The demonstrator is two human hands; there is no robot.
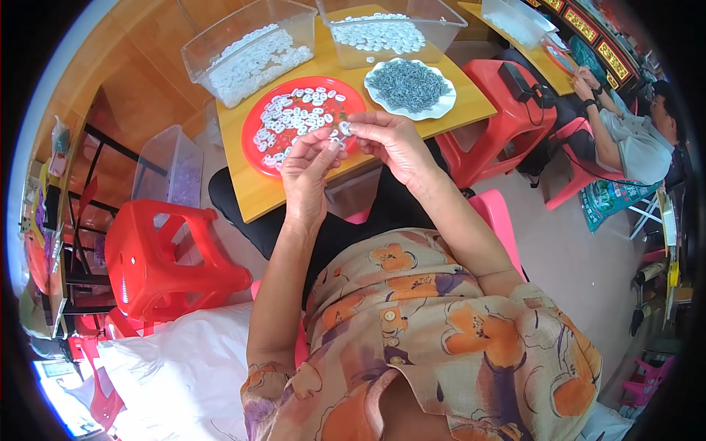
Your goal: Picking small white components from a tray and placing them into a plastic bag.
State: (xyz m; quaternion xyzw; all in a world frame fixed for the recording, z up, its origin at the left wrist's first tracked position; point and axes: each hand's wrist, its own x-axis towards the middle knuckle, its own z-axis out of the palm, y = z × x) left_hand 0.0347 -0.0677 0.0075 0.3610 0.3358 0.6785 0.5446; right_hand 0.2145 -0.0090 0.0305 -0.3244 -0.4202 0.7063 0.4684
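My left hand (307, 170) and my right hand (397, 143) meet over the near right edge of a round red tray (252, 140). Thumb and forefinger of the right pinch a small white oval plastic piece (344, 128). Similar white pieces (337, 140) are at the left fingertips, also closed; how many is too small to tell. Spread over the tray lie many white oval pieces (283, 116) with dark hole-like marks. Right of the tray, a white wavy-edged plate (446, 103) bears a heap of small, thin, grey-blue pieces (408, 84) of unclear kind.
Two clear plastic bins (195, 62) (448, 33) with white pieces stand at the back of the yellow wooden table (259, 202). Red plastic stools (158, 253) (489, 121) flank it. A co-worker (625, 140) sits at another table on the right. A white sack (184, 367) lies at lower left.
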